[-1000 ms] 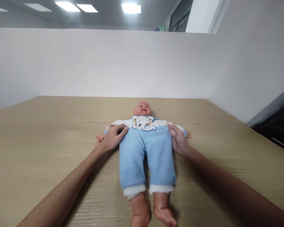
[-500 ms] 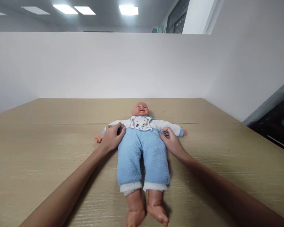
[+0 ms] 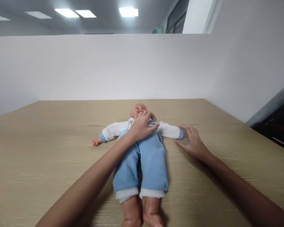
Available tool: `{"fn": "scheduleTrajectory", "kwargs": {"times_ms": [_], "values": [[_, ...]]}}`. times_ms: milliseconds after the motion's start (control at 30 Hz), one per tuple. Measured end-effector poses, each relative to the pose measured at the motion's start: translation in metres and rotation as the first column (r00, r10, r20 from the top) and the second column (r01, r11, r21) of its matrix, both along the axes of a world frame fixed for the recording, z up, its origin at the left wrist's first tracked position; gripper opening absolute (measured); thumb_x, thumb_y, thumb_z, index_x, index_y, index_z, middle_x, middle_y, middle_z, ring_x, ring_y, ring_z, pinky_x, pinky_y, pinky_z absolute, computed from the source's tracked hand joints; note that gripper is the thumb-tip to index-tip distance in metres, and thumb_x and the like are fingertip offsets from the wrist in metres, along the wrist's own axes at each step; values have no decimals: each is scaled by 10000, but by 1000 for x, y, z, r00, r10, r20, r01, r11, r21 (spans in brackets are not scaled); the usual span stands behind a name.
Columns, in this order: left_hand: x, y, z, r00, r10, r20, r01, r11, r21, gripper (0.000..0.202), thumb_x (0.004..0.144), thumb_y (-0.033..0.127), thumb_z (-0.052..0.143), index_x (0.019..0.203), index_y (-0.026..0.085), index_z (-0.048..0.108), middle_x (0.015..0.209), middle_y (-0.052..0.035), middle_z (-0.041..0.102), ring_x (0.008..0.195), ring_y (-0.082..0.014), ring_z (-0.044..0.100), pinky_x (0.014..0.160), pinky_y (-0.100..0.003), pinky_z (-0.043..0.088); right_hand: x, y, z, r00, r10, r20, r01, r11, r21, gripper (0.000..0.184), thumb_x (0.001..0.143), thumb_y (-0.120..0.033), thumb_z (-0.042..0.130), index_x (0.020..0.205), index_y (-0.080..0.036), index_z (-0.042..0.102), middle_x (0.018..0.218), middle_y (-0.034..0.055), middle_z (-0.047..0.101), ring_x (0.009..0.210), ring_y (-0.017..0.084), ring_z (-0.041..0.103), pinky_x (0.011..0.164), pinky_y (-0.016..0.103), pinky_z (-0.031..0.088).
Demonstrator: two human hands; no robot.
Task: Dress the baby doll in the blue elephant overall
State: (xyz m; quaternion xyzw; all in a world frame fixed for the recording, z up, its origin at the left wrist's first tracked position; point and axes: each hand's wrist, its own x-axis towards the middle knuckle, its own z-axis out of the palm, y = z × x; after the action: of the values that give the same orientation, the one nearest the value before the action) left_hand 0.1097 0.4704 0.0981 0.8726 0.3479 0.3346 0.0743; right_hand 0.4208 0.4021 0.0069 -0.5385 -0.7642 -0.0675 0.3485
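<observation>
A baby doll (image 3: 142, 157) lies on its back on the wooden table (image 3: 38, 151), head away from me, bare feet toward me. It wears blue fleece trousers (image 3: 151, 164) and a white top with blue cuffs. My left hand (image 3: 142, 126) rests flat on the doll's chest, covering the bib below the chin, fingers spread. My right hand (image 3: 192, 142) lies palm down on the table at the doll's outstretched arm, fingertips at the blue cuff (image 3: 181, 134). Neither hand grips anything that I can see.
White partition walls (image 3: 109, 66) close off the table at the back and on the right. A dark object (image 3: 276, 126) stands beyond the table's right edge. Ceiling lights show above the partition.
Both hands have left the trousers' waist. The left hand moved up and right onto the doll's chest; the right hand moved out to the doll's cuff. The doll's sleeve on the left is now uncovered.
</observation>
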Motion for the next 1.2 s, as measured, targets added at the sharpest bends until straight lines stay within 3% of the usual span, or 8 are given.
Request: {"fn": "scheduleTrajectory", "kwargs": {"times_ms": [167,300,400,567,700,833,1033,1200], "values": [[32,24,-6,948,-211,-239,196,977,-84,510,899,577,781,1259,241,645,1283,-131,681,1229,-352,595,1051,-500,426,-5,1,4,1000,7,-7,-7,996,-88,484,878,-465,763,1302,-262,646,1213,115,747,1134,375,663,1023,561,512],[39,29,-13,899,-197,-390,159,979,-127,749,738,610,912,1311,227,620,1324,-146,671,1246,-387,577,1066,-536,398,-25,-15,22,968,-50,-246,25,994,-106,426,821,-486,830,1163,-276,686,1114,87,773,1017,346,721,909,509,581],[39,24,-17,914,-137,-382,118,990,-73,634,769,534,896,1267,228,651,1267,-144,684,1193,-387,589,1057,-552,393,-43,-27,31,899,-24,-438,-35,991,-126,462,843,-531,836,1213,-301,681,1229,83,764,1117,345,728,987,512,595],[33,21,-23,983,-102,-156,95,994,-54,382,866,385,787,1206,255,670,1171,-104,697,1121,-346,617,992,-503,449,-49,-26,13,695,-50,-718,-161,962,-223,877,843,-553,848,1558,-322,397,1480,145,634,1278,344,692,1097,553,591],[25,23,-22,975,-114,191,139,982,-125,285,890,386,762,1114,232,678,1090,-79,712,1034,-294,641,894,-418,501,-47,-23,-1,766,-72,-639,-164,939,-302,814,859,-560,828,1540,-318,456,1418,143,665,1312,348,658,1173,641,517],[14,22,-17,868,-123,481,258,940,-226,292,897,346,728,1146,209,662,1129,-66,730,1051,-261,665,943,-379,515,-68,-24,4,810,27,-586,-292,885,-363,493,955,-580,705,1375,-330,643,1448,100,659,1355,332,636,1225,613,472],[-9,28,-20,658,-39,752,357,895,-266,416,875,363,792,1240,209,667,1260,-77,737,1191,-271,677,1080,-394,503,-124,-4,22,699,51,-714,-446,812,-378,436,1005,-669,567,1196,-296,687,1296,66,719,1256,307,643,1152,514,500],[-27,38,-25,447,113,888,364,884,-295,435,888,425,797,1247,206,686,1321,-89,736,1296,-292,645,1138,-424,491,-176,26,36,455,-97,-885,-441,839,-319,400,927,-678,650,962,-280,624,1033,13,715,1048,268,663,1006,411,543]]}}
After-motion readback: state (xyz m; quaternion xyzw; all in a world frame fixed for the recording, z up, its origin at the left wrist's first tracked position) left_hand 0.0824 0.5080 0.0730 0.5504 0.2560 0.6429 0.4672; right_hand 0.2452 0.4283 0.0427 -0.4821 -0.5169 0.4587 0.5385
